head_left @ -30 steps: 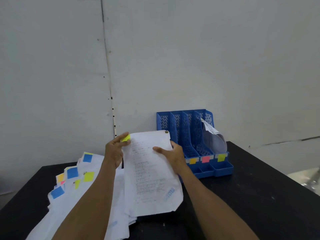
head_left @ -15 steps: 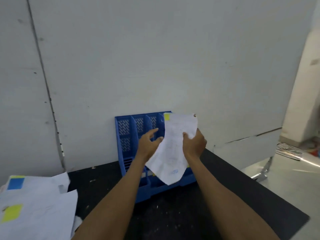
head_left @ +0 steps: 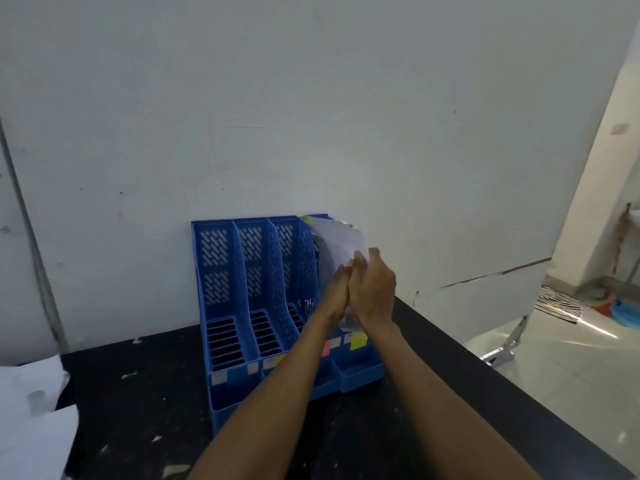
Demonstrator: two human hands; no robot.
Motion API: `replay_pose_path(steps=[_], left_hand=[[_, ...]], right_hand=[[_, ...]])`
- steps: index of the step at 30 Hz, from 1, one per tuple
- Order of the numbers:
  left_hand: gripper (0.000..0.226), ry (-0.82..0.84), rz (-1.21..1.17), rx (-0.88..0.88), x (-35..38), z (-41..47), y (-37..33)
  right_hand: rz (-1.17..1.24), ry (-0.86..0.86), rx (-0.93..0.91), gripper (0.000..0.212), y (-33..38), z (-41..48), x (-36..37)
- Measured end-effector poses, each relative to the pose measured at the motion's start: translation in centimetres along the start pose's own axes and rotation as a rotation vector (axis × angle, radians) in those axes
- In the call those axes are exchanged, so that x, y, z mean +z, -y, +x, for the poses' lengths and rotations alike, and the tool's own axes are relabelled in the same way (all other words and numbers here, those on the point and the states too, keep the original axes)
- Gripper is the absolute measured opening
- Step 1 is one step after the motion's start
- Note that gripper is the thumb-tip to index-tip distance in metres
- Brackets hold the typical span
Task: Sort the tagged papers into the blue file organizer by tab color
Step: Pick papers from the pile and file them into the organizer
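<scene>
1. Feeding a white paper sheet into the rightmost compartment of the blue plastic file organizer looks like the step in hand. The sheet stands bowed in that slot, with its yellow tab poking up at the back top corner.
2. The right hand has its fingers curled round the sheet's near edge and holds it. The left hand lies close beside it, on the other face of the paper. It is blurred and half hidden, so I cannot tell whether it grips or only steadies.
3. The colour match seems right: a yellow label sits on the front of that compartment, and a pink label marks the one to its left.
4. The bow in the sheet is the main risk. Pushed from its near edge, the paper could catch on the divider and crumple instead of sliding down.
5. If released before its bottom edge is seated, the sheet may spring flat and tip out over the low front onto the black tabletop.
6. A sideways shove might skid the light organizer along the white wall.
7. Loose white papers lie well apart at the left, apparently awaiting sorting.
</scene>
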State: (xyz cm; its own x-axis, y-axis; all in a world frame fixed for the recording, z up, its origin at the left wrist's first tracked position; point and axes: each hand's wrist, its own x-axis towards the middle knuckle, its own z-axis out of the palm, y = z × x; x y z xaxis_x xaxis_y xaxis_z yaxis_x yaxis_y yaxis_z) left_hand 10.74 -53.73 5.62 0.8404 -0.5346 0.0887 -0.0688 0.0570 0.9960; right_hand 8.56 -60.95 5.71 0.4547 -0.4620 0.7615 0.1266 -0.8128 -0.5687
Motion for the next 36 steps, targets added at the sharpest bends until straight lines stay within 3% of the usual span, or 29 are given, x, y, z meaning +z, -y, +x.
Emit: replay_pose_path(steps=[3, 6, 8, 9, 12, 14, 17, 21, 26, 30, 36], left_hand=[[0.079, -0.030, -0.142, 0.022, -1.0, 2.6, 2.3], [0.097, -0.088, -0.122, 0.044, -1.4, 4.6, 4.3], [0.096, -0.088, -0.094, 0.030, -1.4, 3.2, 3.0], [0.091, -0.087, -0.091, 0.033, -1.5, 2.5, 2.1], [0.051, -0.063, -0.137, 0.014, -1.9, 2.0, 1.3], [0.053, -0.079, -0.177, 0.006, -2.0, 2.1, 1.2], [0.059, -0.098, -0.230, -0.002, -2.1, 2.4, 1.3], [0.100, -0.063, -0.215, -0.021, -2.4, 2.8, 2.5], [0.093, -0.059, -0.174, -0.031, -3.3, 0.4, 0.7], [0.065, -0.100, -0.062, 0.001, -5.1, -1.9, -0.8], [0.070, -0.224, 0.092, 0.036, -11.9, -6.4, -1.7]], right_hand=[[-0.110, 0.129, 0.079, 0.037, -0.6, -0.3, 1.0], [0.033, 0.003, 0.093, 0.038, -0.3, -0.5, 2.1], [-0.010, -0.022, 0.123, 0.036, -0.2, -0.7, 2.9], [-0.106, 0.055, 0.128, 0.034, -0.5, -0.8, 3.2], [-0.445, 0.520, 0.180, 0.024, -1.0, -1.6, 3.6], [-0.528, 0.646, 0.263, 0.019, -0.8, -2.0, 3.2], [-0.554, 0.495, 0.264, 0.022, -0.4, -2.5, 2.5], [-0.563, 0.443, 0.243, 0.022, -0.4, -2.4, 2.0], [-0.436, 0.328, 0.305, 0.038, -0.1, -2.3, 1.4], [-0.336, 0.176, 0.213, 0.046, 1.8, -2.7, 1.4], [-0.190, 0.016, 0.040, 0.040, 8.6, -4.6, 3.3]])
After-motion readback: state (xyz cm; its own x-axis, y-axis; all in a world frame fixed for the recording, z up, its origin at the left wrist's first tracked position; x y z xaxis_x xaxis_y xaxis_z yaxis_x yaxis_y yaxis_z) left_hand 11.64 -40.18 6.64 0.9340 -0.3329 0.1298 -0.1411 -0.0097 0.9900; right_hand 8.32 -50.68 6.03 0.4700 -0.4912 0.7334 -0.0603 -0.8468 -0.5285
